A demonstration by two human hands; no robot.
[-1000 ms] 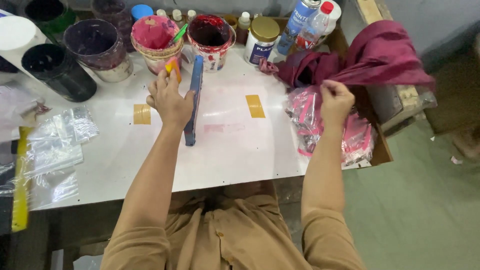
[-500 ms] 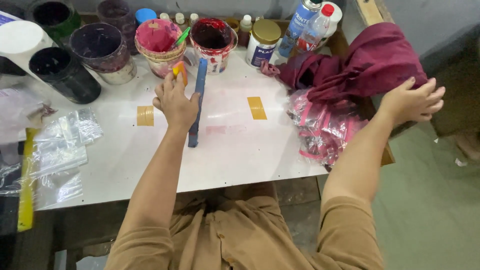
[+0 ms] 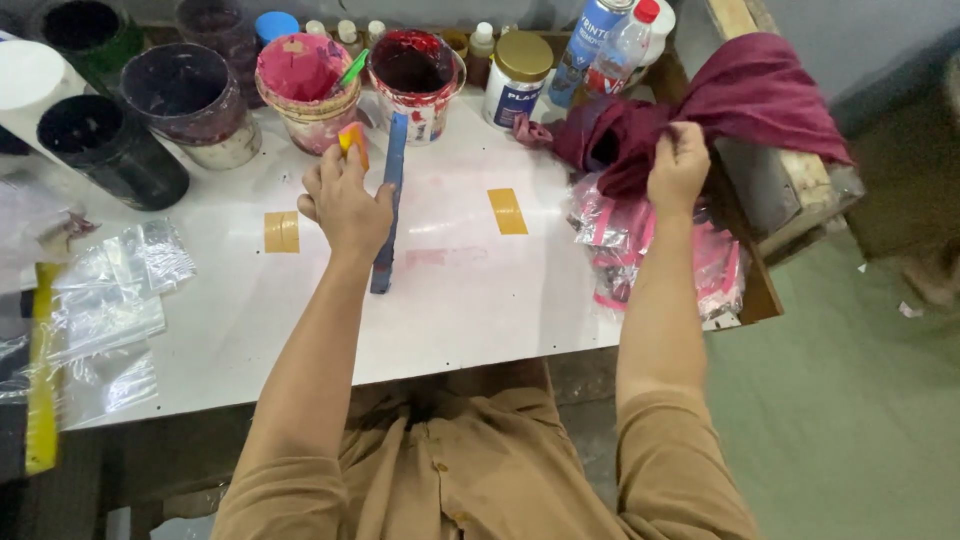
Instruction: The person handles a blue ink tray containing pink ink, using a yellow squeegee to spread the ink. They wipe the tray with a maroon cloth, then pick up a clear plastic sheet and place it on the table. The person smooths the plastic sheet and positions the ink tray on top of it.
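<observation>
I am gripping the maroon cloth (image 3: pixel 745 100) at the table's right edge with my right hand (image 3: pixel 678 165), my left hand (image 3: pixel 345 205) is pinching an orange scraper (image 3: pixel 352 137) beside the blue squeegee (image 3: pixel 388 200), and tugging might be knocking over the bottles (image 3: pixel 610 40).

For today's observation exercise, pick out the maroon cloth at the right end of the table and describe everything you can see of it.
The maroon cloth is a soft, crumpled fabric in dark wine red, bunched into folds. It drapes over a wooden block at the table's right edge and trails left towards the white jar with a gold lid. The right hand grips a gathered fold near its middle. Below it lie pink plastic packets, which it partly covers.
</observation>
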